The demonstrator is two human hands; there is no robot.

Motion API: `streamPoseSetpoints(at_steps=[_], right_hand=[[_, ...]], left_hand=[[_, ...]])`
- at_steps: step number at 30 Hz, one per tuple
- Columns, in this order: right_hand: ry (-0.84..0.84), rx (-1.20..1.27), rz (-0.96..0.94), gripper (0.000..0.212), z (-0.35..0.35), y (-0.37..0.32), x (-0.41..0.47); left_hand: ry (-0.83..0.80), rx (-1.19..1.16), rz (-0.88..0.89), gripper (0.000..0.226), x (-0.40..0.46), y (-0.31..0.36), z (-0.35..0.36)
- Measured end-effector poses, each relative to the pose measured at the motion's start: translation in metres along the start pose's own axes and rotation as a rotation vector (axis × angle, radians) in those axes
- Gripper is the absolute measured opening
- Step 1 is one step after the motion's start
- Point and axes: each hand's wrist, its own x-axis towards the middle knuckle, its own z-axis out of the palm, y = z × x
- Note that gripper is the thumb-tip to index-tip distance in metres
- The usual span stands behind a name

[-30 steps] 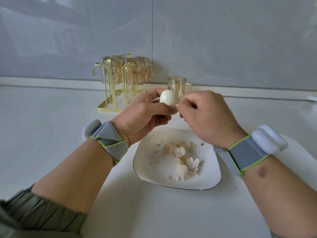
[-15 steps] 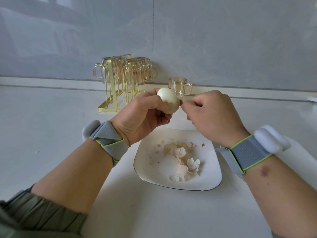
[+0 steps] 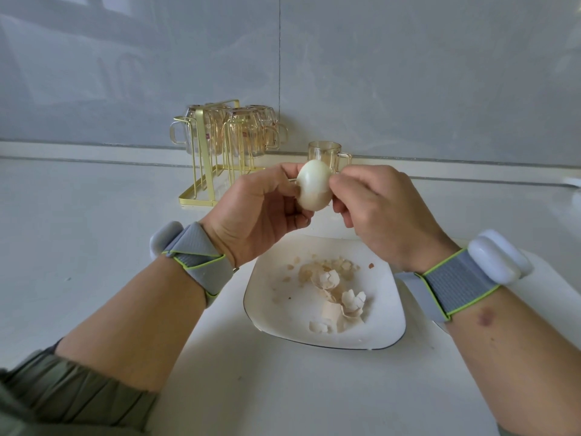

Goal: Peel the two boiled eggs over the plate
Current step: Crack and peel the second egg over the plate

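1. my left hand [image 3: 257, 215]: fingers curled round the egg [image 3: 314, 185] from its left side, thumb lying across the near face; holding it up in the air.
2. my right hand [image 3: 377, 212]: thumb and forefinger narrowed to a pinch against the egg's right edge; other fingers curled under. whether a fleck of shell sits in the pinch, i cannot tell.
3. egg: one, upright, smooth and pale over all the surface that shows; held between both hands above the far edge of the plate [image 3: 267, 309], well clear of it.
4. plate: white, rounded square, thin dark rim, lying flat on the counter [image 3: 94, 247] below and just nearer than my hands.
5. shell pieces [image 3: 333, 294]: a loose heap of broken bits in the middle and right of the plate, larger curved pieces toward the near side, small crumbs scattered toward the far side.
6. wrist bands: grey with a lime edge, one on each wrist, each carrying a white pod; left [image 3: 198, 259], right [image 3: 462, 284].
7. sleeve [image 3: 63, 391]: olive green, pushed up on my left forearm.
8. glass mug [image 3: 327, 152]: amber-tinted, upright, on the counter behind the egg.
9. gold wire rack [image 3: 213, 158]: at the wall, left of the mug, hung with upturned glass mugs.
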Motion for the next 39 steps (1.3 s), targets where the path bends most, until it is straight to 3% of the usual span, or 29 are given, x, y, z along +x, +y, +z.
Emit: streamPoseSetpoints(at_steps=[6,11,16,28,34,39], right_hand=[[0.008,-0.039,0.002,0.052,0.0039,0.004,0.0005],[-0.005,-0.083,0.038,0.054,0.0059,0.0035,-0.0002],[-0.014,-0.053,0.054,0.053,0.0052,0.003,0.0],[-0.011,-0.058,0.057,0.039,0.006,0.0023,-0.0012],[0.014,-0.063,0.061,0.051,0.0056,0.0024,-0.0009],[0.016,-0.057,0.085,0.056,0.0054,0.0011,-0.0005]], left_hand=[[0.011,-0.049,0.018,0.032,0.0008,0.0007,-0.0025],[-0.05,-0.032,-0.004,0.056,0.0002,0.0009,-0.0009],[-0.097,0.015,0.064,0.033,0.0003,0.0,-0.0003],[-0.08,0.025,0.077,0.041,0.0022,-0.003,-0.0016],[-0.048,-0.022,0.065,0.041,0.0015,-0.001,-0.0029],[-0.114,-0.012,0.055,0.024,0.0005,-0.0002,-0.0022]])
